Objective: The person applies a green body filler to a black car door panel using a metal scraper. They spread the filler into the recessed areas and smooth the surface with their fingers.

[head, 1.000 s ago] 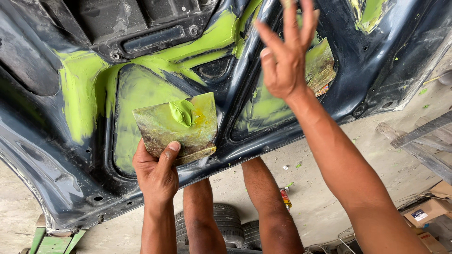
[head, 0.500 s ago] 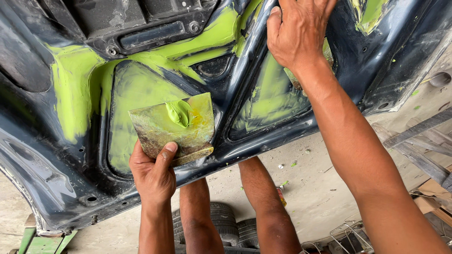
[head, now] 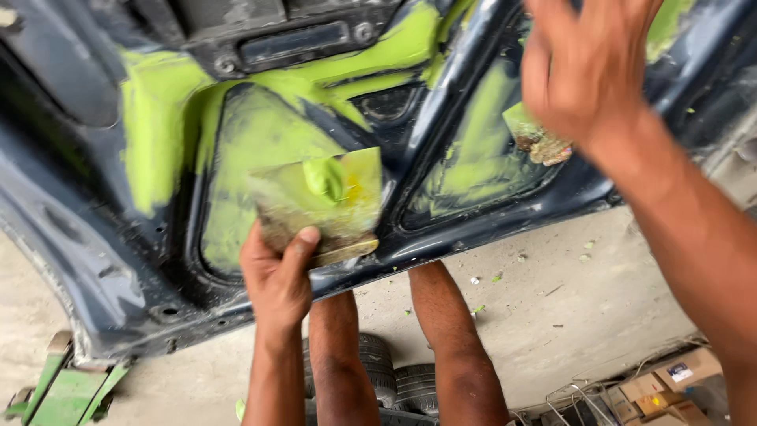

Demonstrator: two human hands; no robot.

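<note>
Green filler sat heaped on our mixing board (head: pixel 319 207), gripped in left hand (head: pixel 277 276) below the panel (head: pixel 95 260). Right hand (head: pixel 587 67) had dropped from the rib, fingers clamping the spreader (head: pixel 536 136) against far-right recess.

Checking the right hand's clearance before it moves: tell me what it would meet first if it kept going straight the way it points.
The right hand, blurred, points up toward the dark car panel. It would likely first meet the green-filled recess there, though depth is unclear.
</note>
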